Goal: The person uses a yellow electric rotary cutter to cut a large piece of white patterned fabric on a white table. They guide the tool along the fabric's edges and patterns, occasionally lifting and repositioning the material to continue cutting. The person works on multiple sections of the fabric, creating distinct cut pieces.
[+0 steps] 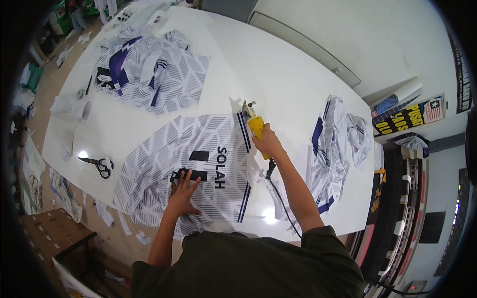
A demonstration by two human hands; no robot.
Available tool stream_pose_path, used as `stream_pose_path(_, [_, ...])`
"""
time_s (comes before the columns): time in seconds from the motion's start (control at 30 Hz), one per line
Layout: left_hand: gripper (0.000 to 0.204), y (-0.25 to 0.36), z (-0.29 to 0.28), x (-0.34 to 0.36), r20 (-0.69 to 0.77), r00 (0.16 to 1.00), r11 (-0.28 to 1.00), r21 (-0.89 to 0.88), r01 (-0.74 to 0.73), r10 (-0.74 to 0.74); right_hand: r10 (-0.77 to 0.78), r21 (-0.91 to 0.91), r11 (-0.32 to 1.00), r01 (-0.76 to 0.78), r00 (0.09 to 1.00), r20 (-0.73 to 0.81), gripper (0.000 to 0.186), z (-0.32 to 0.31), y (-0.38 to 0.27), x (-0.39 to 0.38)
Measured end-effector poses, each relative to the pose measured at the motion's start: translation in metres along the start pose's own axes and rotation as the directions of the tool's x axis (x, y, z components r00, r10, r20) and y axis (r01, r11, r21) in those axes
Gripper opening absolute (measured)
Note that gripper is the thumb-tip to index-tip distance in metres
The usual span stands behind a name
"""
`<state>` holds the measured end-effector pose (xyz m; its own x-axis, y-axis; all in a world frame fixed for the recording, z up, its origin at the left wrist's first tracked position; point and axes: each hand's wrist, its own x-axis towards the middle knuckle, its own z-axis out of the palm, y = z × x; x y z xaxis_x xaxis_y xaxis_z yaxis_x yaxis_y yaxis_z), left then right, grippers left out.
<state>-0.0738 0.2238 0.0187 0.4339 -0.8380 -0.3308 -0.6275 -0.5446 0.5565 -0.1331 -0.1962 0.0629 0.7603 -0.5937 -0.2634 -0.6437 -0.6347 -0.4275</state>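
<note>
In the head view, the right hand [268, 142] grips a yellow electric cloth cutter [256, 128] at the upper-right corner of a striped jersey panel [164, 144] on the white table [283, 64]; the left hand [183, 199], fingers spread, rests on the panel.

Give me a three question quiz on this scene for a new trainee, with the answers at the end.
1. True or false: the left hand rests on the striped cloth.
2. What colour is the body of the corded tool in the right hand? A) red B) yellow C) green
3. Fill in: the scissors lie to the ____ of the left hand.

Key: 1 true; 2 B; 3 left.
</note>
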Motion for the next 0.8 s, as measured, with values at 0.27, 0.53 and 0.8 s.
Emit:
stream_pose_path(0.27, [0.104,0.007,-0.015,-0.008,-0.432,0.899,0.996,0.082,-0.038,0.07,-0.017,-0.012,1.0,0.016,0.999,-0.051,0.073,-0.004,-0.001,0.015])
stream_pose_path(0.53, [0.041,-0.051,-0.041,-0.015,-0.408,0.884,0.939,-0.332,0.092,-0.231,0.336,0.332,0.903,-0.272,0.929,-0.153,0.062,-0.004,0.08,-0.188])
stream_pose_path(0.8, [0.054,0.02,-0.243,0.098,-0.861,0.505,0.635,-0.422,-0.647,-0.057,0.706,0.793,0.584,-0.176,0.593,-0.388,0.036,-0.02,0.148,-0.387])
